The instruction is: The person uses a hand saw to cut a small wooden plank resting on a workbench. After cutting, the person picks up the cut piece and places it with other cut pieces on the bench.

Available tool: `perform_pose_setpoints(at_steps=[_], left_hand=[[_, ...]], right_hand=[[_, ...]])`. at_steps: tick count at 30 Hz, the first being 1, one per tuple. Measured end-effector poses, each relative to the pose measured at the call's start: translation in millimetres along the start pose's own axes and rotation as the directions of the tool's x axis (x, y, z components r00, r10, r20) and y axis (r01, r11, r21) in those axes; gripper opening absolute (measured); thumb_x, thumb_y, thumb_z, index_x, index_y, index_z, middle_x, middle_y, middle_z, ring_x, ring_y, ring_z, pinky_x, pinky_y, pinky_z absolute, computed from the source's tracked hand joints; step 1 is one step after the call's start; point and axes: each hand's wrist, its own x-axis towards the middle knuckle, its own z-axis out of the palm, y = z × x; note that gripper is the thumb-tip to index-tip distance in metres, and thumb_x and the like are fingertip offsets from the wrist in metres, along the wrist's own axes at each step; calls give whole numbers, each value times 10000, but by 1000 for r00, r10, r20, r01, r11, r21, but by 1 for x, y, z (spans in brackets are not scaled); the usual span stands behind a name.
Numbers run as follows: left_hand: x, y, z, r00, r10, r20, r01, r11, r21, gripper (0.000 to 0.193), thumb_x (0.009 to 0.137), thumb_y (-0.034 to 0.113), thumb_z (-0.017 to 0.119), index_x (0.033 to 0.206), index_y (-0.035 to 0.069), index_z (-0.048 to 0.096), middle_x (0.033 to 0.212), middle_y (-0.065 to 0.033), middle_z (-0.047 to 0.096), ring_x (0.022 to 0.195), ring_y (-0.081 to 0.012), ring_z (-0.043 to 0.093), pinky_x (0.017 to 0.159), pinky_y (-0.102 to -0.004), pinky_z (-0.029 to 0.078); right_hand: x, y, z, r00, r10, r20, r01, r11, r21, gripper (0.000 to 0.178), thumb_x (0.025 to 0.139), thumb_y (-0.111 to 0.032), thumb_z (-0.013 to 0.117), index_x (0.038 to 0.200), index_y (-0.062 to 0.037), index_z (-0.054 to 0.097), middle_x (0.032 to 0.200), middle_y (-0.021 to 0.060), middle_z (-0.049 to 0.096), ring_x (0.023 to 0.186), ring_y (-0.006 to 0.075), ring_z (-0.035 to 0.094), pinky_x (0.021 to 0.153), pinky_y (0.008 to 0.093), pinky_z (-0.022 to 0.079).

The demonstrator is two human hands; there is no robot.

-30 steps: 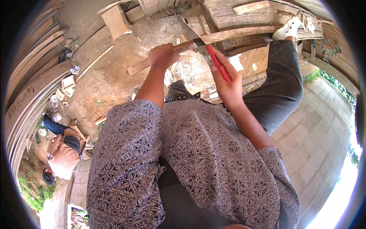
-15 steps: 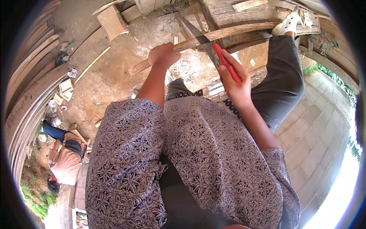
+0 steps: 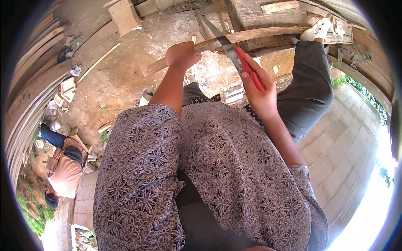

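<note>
A long, narrow wooden strip (image 3: 255, 34) runs from the left of my hands to my white-shod foot (image 3: 317, 30) at the upper right, resting over a thick timber. My left hand (image 3: 182, 55) is wrapped around the strip near its left end. In my right hand (image 3: 260, 85) is the red handle of a handsaw (image 3: 226, 44), gripped with the thumb on top. Its dark blade lies across the strip, to the right of my left hand, with the tip pointing up and left. Whether the teeth have cut into the wood I cannot tell.
A heavy timber (image 3: 268, 19) lies behind the strip. A wood block (image 3: 123, 16) stands at the upper left, and small offcuts (image 3: 68, 86) are scattered on the dirt floor. Stacked planks (image 3: 31, 98) line the left side. Another person (image 3: 67, 169) is at the lower left.
The view has shifted slightly. The saw blade has slid a little along its length across the strip, and the right hand stays on the handle. My left hand keeps its hold.
</note>
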Motion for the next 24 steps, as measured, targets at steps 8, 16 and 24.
perform_pose_setpoints(at_steps=[8,16,24], left_hand=[[1,-4,5,999,-10,-33,11,999,31,492,814,497,666,1144,137,726,1073,-109,765,1005,-308,738,833,-463,585],[15,0,-21,996,60,-73,-56,997,59,450,837,421,609,1166,143,739,1085,-127,770,1022,-323,743,849,-477,592],[6,-4,-5,988,74,-134,-62,993,98,448,865,503,658,1111,140,751,1021,-120,773,977,-315,748,844,-463,594]], right_hand=[[-66,-26,-63,997,56,51,-62,992,106,439,1010,-30,576,1433,80,537,1422,187,624,1343,232,565,1139,339,399],[22,18,0,997,4,-74,10,982,188,399,1006,-67,608,1398,6,611,1329,142,691,1201,151,631,1034,294,472],[-27,53,22,995,-21,-95,30,995,91,466,1009,-101,638,1459,-14,555,1368,166,661,1268,201,614,1082,334,455]])
